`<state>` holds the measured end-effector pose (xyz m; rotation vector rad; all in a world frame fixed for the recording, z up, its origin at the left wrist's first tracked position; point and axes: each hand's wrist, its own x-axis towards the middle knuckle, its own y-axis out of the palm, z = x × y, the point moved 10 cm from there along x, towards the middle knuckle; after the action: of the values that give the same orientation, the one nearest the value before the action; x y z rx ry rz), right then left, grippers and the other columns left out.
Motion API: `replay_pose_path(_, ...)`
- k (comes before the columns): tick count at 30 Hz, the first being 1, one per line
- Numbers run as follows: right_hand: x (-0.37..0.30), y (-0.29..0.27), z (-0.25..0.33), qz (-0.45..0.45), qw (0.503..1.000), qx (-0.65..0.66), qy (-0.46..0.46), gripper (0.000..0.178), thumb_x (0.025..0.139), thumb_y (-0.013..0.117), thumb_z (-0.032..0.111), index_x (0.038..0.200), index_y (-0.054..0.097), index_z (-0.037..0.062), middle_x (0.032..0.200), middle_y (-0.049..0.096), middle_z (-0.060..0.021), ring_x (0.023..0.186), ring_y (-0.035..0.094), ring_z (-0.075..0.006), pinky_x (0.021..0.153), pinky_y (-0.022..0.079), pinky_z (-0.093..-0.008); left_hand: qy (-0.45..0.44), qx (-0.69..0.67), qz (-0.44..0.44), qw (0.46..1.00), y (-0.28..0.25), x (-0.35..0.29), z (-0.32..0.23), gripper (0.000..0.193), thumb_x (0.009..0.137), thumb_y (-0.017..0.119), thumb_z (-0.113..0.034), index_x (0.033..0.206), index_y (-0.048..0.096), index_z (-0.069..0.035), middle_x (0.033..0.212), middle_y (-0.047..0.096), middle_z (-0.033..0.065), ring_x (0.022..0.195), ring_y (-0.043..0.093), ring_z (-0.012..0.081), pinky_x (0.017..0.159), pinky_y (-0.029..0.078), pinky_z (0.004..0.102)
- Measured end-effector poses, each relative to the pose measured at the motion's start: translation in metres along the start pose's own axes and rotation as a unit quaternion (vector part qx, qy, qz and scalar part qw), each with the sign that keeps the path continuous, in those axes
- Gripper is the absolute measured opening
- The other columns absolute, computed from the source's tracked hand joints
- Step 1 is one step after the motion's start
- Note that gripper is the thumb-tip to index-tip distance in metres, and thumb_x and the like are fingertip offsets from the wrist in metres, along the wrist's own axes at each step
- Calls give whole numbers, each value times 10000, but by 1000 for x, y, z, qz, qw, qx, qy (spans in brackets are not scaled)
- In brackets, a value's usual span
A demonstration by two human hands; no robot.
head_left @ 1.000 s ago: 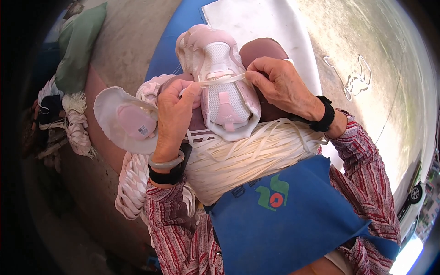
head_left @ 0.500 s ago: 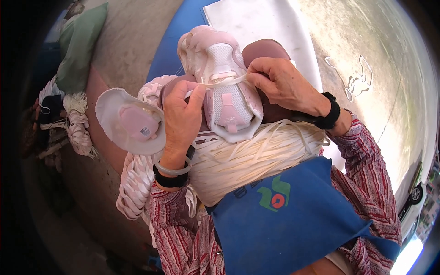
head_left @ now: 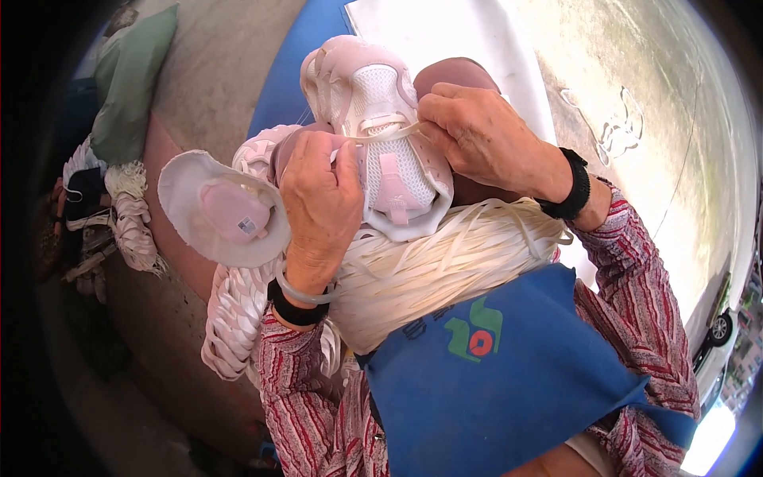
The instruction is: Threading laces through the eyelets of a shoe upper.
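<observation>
A pink and white shoe upper [head_left: 387, 83] lies in front of me, its toe away from me and its padded tongue [head_left: 393, 183] toward me. A flat off-white shoelace [head_left: 383, 138] stretches across it through the lowest visible loop. My left hand [head_left: 318, 191] pinches the lace on the left side of the upper. On the right, my right hand [head_left: 469, 131] has its fingers closed on the other part of the lace. The fingertips of both hands are partly hidden. Below the upper, a thick bundle of off-white laces [head_left: 445, 254] lies across my lap.
Left of my left hand sits another shoe upper with a white lining [head_left: 179, 203]. A braided bundle of laces [head_left: 230, 326] hangs below it. Loose white cord [head_left: 620, 131] lies on the floor at right. A green sack [head_left: 135, 91] and more lace bundles [head_left: 131, 207] are at far left.
Both hands keep hold of the lace. My right hand has turned and moved slightly up and left, its fingers curling further in. The left hand's knuckles have rolled more into view.
</observation>
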<state>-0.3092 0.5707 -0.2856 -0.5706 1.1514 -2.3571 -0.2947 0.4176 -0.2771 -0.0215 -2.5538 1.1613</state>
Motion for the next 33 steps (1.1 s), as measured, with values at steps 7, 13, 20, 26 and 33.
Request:
replay_pose_path(7, 7, 8, 18, 16, 993, -112, -35, 155, 827, 640, 113, 861, 591, -31, 867, 617, -168, 673, 648, -345, 583, 516, -420, 20, 1, 28, 999, 7, 2, -4, 104, 861, 664, -59, 905, 595, 5, 805, 574, 154, 705, 580, 338, 625, 450, 429)
replay_pose_path(13, -18, -10, 0, -78, 995, 38, 38, 348, 894, 671, 249, 1069, 549, -25, 993, 575, -206, 676, 627, -390, 652, 537, -425, 14, -21, -5, 1000, -9, -17, -9, 369, 834, 697, -61, 1179, 578, -8, 1039, 607, 174, 930, 609, 342, 795, 504, 410)
replay_pose_path(20, -22, 24, 27, 85, 984, -138, 69, 435, 864, 663, 183, 1160, 472, -73, 1014, 530, -184, 786, 628, -335, 625, 561, -340, 55, 101, 56, 992, 8, -23, -26, 418, 821, 625, 7, 1226, 529, 51, 1166, 559, 221, 1066, 570, 371, 907, 471, 448)
replay_pose_path(26, -20, 14, 6, -9, 997, 11, 76, 313, 826, 549, -27, 1128, 493, -88, 952, 497, -208, 798, 551, -355, 710, 532, -382, 10, 65, 29, 997, 16, -21, -25, 404, 821, 568, 37, 1220, 506, 59, 1068, 535, 227, 1002, 566, 391, 877, 472, 459)
replay_pose_path(33, -10, 13, -11, -17, 996, 54, 64, 301, 841, 552, -37, 1137, 500, -49, 993, 520, -215, 878, 588, -374, 758, 511, -433, -17, 49, 34, 998, 23, -5, -11, 401, 841, 582, 7, 1231, 503, 61, 1077, 539, 234, 1008, 567, 393, 872, 473, 456)
